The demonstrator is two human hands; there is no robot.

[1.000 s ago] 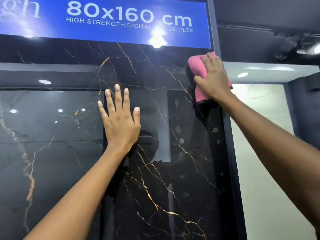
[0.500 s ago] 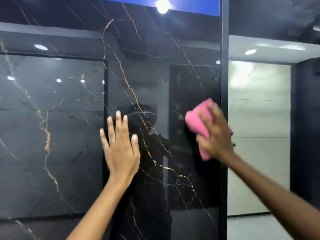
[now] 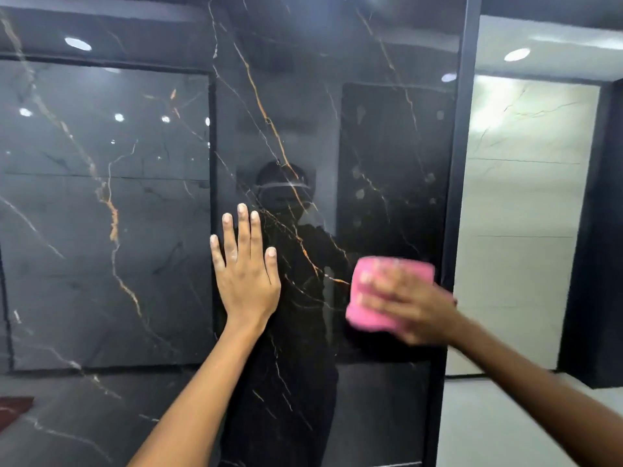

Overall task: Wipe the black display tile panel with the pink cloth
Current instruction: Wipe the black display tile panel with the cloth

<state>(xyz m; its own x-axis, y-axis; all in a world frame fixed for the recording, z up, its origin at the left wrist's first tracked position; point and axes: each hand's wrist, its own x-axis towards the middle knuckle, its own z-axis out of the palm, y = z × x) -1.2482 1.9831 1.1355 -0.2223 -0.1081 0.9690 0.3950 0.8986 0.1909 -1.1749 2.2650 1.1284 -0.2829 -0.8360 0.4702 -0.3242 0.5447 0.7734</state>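
The black display tile panel (image 3: 151, 230) stands upright before me, glossy, with gold and white veins and mirrored ceiling lights. My left hand (image 3: 244, 274) lies flat on it near the middle, fingers straight and pointing up. My right hand (image 3: 404, 301), blurred by motion, presses the folded pink cloth (image 3: 367, 318) against the panel's right part, fingers spread over the cloth and pointing left. The cloth sits just left of the panel's black frame edge (image 3: 462, 163). A dark reflection of a person shows in the tile between my hands.
Right of the frame, a lit alcove holds a white marble tile wall (image 3: 526, 214) and a pale floor (image 3: 499, 416). A dark pillar (image 3: 596, 247) stands at the far right. A dark red patch (image 3: 13, 404) shows at the lower left.
My right hand has swept the pink cloth down the panel's right side from the top corner. The view dropped, and the blue sign left the frame. My left hand stays flat on the tile.
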